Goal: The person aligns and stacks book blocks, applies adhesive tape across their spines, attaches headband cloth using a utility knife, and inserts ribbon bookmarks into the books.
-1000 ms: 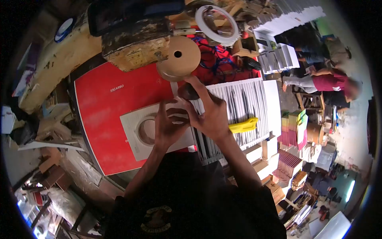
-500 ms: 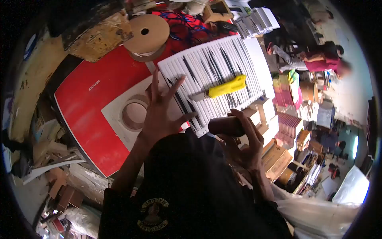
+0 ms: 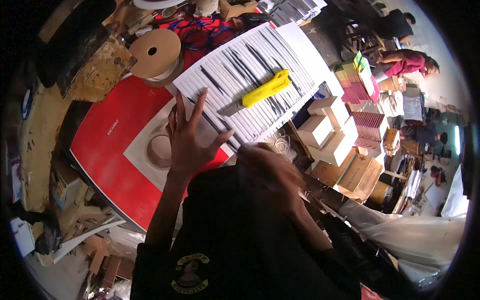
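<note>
Centrally, seen from above, two bare hands reach forward from dark sleeves. The left hand (image 3: 187, 140) has its fingers spread wide and its thumb held apart, nothing gripped; its index finger and thumb tips overlap the left edge of a tight row of white slabs (image 3: 240, 75) streaked with black, though whether they press on it is unclear. The right hand (image 3: 272, 175) is blurred by motion, in front of the person's chest and near the bottom corner of the row; whether its fingers are closed or hold anything cannot be told. On top of the slabs lies a yellow cutter (image 3: 267, 90), its blade pointing down and left. To the left of the left hand, a pale panel (image 3: 137, 149) bearing a round ring shape lies on a red board (image 3: 102, 155) with small lettering. A spool with a brown disc (image 3: 162, 57) stands beyond it. White boxes (image 3: 332, 127) and brown cartons (image 3: 362, 172) are stacked to the right; farther off is a person in a maroon top (image 3: 406, 62).
</note>
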Action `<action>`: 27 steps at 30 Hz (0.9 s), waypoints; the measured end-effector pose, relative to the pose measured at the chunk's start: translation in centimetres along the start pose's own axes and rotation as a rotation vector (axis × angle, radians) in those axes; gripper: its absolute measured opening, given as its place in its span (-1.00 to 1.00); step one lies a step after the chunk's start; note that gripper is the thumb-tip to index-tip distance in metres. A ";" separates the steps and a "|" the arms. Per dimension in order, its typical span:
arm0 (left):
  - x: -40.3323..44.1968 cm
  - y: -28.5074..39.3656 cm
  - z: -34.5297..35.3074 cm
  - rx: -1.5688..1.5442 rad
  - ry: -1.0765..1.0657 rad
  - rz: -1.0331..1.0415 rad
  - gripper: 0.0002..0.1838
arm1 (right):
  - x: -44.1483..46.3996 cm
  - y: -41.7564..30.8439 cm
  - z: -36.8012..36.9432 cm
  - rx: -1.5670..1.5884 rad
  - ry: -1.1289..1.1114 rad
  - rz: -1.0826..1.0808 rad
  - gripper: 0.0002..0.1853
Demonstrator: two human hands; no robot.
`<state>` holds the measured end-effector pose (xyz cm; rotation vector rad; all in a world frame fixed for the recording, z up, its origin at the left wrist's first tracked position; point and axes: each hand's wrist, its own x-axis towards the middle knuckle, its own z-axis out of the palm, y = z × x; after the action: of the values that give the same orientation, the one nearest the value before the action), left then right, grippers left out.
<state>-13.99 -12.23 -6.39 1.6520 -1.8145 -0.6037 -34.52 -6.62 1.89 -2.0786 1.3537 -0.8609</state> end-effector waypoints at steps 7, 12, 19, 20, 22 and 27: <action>-0.1 0.7 -0.3 0.035 -0.025 0.002 0.14 | -0.2 1.4 -0.4 0.025 0.108 0.032 -0.45; -1.0 1.5 -0.3 0.114 -0.055 -0.020 0.07 | 2.4 1.7 -3.7 -0.016 0.184 -0.038 -0.36; -2.4 4.1 0.9 0.096 -0.079 -0.091 0.37 | 2.8 5.5 -4.6 0.106 0.076 0.013 -0.35; -2.3 4.3 1.1 0.091 -0.076 -0.082 0.37 | 3.2 5.6 -5.1 0.144 0.255 -0.020 -0.32; -2.4 4.3 1.0 0.054 -0.119 -0.181 0.38 | 3.1 7.9 -4.8 0.109 0.372 -0.120 -0.22; -2.1 5.1 0.7 0.128 -0.131 -0.179 0.40 | 4.2 11.7 -7.3 0.154 0.263 0.131 -0.10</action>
<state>-18.03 -9.61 -3.63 1.9162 -1.8423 -0.6998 -45.68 -15.37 -0.56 -1.7855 1.4873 -1.1739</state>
